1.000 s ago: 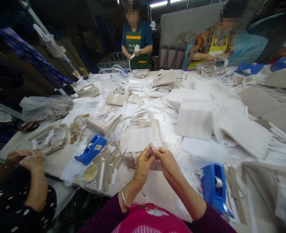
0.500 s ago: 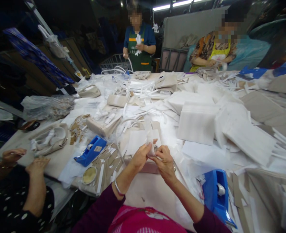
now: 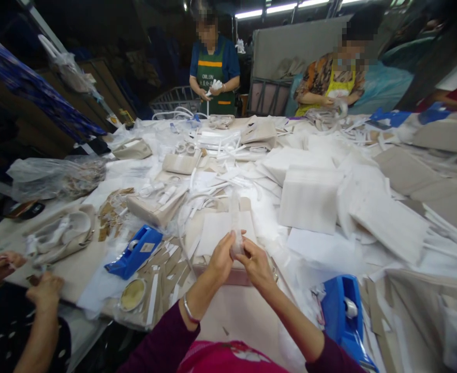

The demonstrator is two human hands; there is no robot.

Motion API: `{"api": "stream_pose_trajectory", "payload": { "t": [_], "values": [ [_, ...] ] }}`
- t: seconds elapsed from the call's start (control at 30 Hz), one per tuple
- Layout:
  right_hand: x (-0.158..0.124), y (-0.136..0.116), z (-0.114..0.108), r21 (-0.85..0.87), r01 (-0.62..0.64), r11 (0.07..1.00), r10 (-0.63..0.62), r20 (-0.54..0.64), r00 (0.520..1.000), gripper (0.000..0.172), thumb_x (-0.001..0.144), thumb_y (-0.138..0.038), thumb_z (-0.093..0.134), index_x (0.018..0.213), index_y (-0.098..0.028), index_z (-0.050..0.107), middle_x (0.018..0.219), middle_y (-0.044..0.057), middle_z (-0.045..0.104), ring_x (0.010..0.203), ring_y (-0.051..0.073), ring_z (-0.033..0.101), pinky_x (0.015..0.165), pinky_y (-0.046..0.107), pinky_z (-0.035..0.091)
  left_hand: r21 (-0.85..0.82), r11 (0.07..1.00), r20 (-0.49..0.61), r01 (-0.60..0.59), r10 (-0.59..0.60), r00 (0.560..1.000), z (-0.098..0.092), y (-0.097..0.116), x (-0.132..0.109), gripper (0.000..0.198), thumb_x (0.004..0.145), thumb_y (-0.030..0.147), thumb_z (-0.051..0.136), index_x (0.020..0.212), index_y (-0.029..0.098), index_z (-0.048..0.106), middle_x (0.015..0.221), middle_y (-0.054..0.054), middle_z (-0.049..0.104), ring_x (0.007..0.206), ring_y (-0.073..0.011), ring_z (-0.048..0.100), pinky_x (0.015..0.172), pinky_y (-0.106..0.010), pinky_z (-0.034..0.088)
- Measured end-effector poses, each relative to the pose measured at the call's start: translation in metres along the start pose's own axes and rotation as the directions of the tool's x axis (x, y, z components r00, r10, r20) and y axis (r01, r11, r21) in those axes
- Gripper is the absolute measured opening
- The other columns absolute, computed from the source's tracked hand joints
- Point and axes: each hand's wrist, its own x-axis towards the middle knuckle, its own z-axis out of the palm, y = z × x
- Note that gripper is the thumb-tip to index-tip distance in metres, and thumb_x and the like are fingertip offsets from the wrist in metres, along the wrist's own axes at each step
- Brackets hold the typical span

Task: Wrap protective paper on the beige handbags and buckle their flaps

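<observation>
A beige handbag lies in front of me with a white sheet on it. Above it, a pale strip of translucent wrapping runs up from between my fingers. My left hand grips the strip from the left, its fingers curled around it. From the right, my right hand pinches the same strip near its lower end. Whether a strap lies inside the wrapping I cannot tell.
Blue tape dispensers stand at left and right. A round tin sits near the left edge. White foam sheets are piled to the right. A co-worker's hands are at far left; two people stand across the table.
The wrapping was a coiled loop in my hands and now stretches out as a straighter strip. My view has shifted slightly right. The co-worker opposite has lowered the white strips.
</observation>
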Motion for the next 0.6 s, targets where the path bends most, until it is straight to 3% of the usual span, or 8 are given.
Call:
{"api": "stream_pose_trajectory", "payload": {
  "t": [0.1,0.2,0.3,0.4,0.47,0.53,0.6],
  "values": [
    [0.001,0.011,0.003,-0.12,0.182,0.976,-0.183,0.005,0.983,0.015,0.081,-0.018,0.049,0.068,-0.02,0.056,0.08,0.004,0.055,0.082,0.019,0.047,0.077,0.034,0.037,-0.064,0.993,0.049,0.096,-0.093,0.994,-0.008,0.005,0.009,0.038,0.077,0.043,0.064,0.094,0.009,0.067,0.091,-0.012,0.065,0.085,-0.02,0.059,0.076,-0.03,0.045],
    [0.01,0.014,0.0,-0.091,0.004,0.996,-0.001,0.033,0.999,0.003,0.074,-0.02,0.058,0.077,-0.02,0.058,0.074,0.001,0.053,0.075,0.018,0.046,0.072,0.031,0.038,0.041,0.999,-0.049,-0.012,0.014,0.999,-0.01,0.0,0.016,0.035,0.076,0.042,0.066,0.094,0.012,0.067,0.089,-0.009,0.065,0.087,-0.0185,0.059,0.081,-0.029,0.044],
    [0.024,0.012,-0.005,0.055,-0.18,0.982,0.176,0.068,0.982,0.007,0.074,-0.023,0.056,0.079,-0.018,0.057,0.067,-0.002,0.048,0.066,0.015,0.044,0.065,0.028,0.038,0.107,0.992,-0.067,-0.06,0.068,0.995,-0.006,-0.003,0.025,0.037,0.077,0.044,0.064,0.098,0.013,0.067,0.094,-0.008,0.065,0.093,-0.0193,0.058,0.086,-0.029,0.042],
    [0.036,0.011,-0.011,0.038,-0.036,0.999,0.034,0.046,0.998,0.008,0.076,-0.021,0.052,0.068,-0.019,0.053,0.07,-0.001,0.048,0.071,0.016,0.045,0.07,0.029,0.038,-0.034,0.995,0.049,0.091,-0.09,0.995,-0.007,0.003,0.039,0.044,0.079,0.05,0.059,0.096,0.01,0.066,0.09,-0.011,0.065,0.083,-0.0192,0.059,0.078,-0.031,0.045],
    [0.041,0.013,-0.013,-0.037,0.09,0.995,-0.088,0.066,0.994,0.011,0.074,-0.018,0.052,0.064,-0.019,0.051,0.073,0.001,0.049,0.078,0.017,0.046,0.076,0.031,0.037,-0.064,0.988,0.098,0.137,-0.13,0.987,-0.009,0.005,0.048,0.043,0.079,0.049,0.059,0.093,0.008,0.066,0.088,-0.012,0.064,0.076,-0.0176,0.059,0.073,-0.03,0.045],
    [0.044,0.018,-0.012,-0.051,0.039,0.998,-0.035,0.077,0.996,0.003,0.07,-0.018,0.055,0.069,-0.02,0.054,0.074,0.001,0.05,0.078,0.017,0.045,0.075,0.031,0.038,0.019,1.0,0.027,0.025,-0.025,0.999,-0.01,0.001,0.053,0.037,0.078,0.044,0.062,0.093,0.011,0.066,0.09,-0.01,0.063,0.078,-0.0167,0.058,0.075,-0.029,0.044],
    [0.047,0.024,-0.01,0.022,-0.149,0.989,0.147,0.067,0.987,0.01,0.068,-0.018,0.057,0.078,-0.019,0.056,0.07,-0.001,0.049,0.07,0.016,0.044,0.067,0.028,0.038,0.139,0.983,-0.066,-0.118,0.128,0.99,-0.01,-0.006,0.057,0.033,0.076,0.042,0.065,0.095,0.014,0.065,0.094,-0.008,0.063,0.087,-0.0172,0.057,0.081,-0.027,0.043]
  ]
}}
